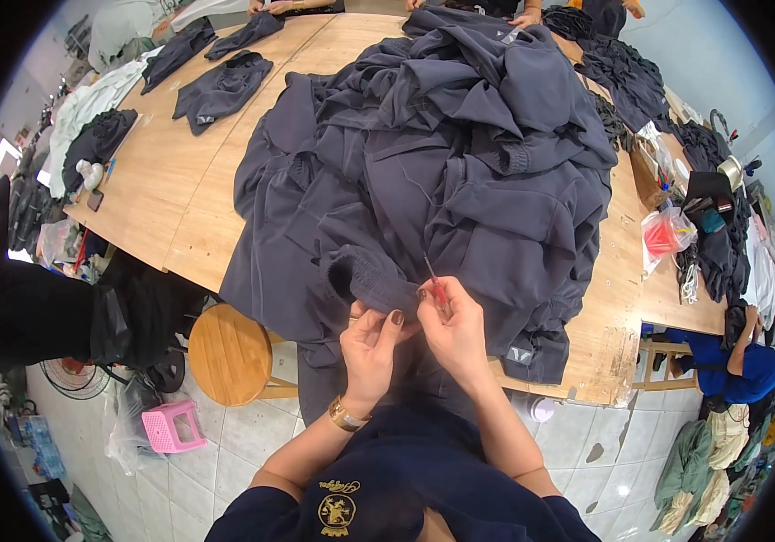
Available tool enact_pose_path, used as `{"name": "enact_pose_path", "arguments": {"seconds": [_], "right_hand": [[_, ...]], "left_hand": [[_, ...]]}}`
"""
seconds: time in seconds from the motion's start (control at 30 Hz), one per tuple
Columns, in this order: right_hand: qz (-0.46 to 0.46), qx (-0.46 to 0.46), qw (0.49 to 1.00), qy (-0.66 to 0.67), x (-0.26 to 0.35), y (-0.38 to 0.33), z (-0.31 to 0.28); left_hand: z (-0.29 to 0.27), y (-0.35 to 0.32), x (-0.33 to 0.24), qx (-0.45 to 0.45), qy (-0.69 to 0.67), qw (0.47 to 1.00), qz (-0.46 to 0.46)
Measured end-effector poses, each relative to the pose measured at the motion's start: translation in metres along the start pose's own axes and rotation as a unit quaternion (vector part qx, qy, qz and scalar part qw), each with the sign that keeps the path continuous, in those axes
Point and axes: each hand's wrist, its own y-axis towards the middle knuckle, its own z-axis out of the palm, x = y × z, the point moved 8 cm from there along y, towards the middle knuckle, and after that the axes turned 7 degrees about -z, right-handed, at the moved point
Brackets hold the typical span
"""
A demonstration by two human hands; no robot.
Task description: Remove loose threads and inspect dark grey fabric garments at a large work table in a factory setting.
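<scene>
Trimming step: left hand point(371, 348) fingers are pinching the dark cuff point(371, 280); right hand point(453, 330) fingers are gripping red snips point(433, 282). Next calls for clipping close.

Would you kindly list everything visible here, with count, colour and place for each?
garment pile: one heap, dark grey, middle of the table
wooden table: one, light brown, under the pile
flat garments: a few, dark grey, far left of the table
ribbed cuff: one, dark grey, at the near table edge, pinched by the left hand
small snips: one, red handle, in the right hand
round stool: one, wooden, left of the person
small stool: one, pink, on the tiled floor
plastic bag: one, clear with red contents, right table
person in blue: one, lower right
left hand: with gold bracelet, holding the cuff
right hand: holding the snips
</scene>
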Motion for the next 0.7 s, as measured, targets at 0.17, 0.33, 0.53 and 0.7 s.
{"name": "enact_pose_path", "arguments": {"seconds": [0.17,0.33,0.53,0.7], "right_hand": [[0.035,0.003,0.998,0.057,-0.008,0.002,0.0],[-0.014,0.016,1.0,-0.003,-0.006,-0.001,0.005],[0.045,-0.024,0.989,0.136,-0.015,-0.003,0.0],[0.028,-0.013,0.997,0.066,-0.013,-0.006,-0.003]], "left_hand": [[-0.005,0.002,0.011,0.017,-0.092,0.989,-0.113],[0.005,0.006,0.014,0.008,-0.171,0.956,-0.239],[0.0,0.012,0.015,0.0,-0.157,0.975,-0.158],[0.002,0.01,0.01,-0.008,-0.098,0.993,-0.071]]}}
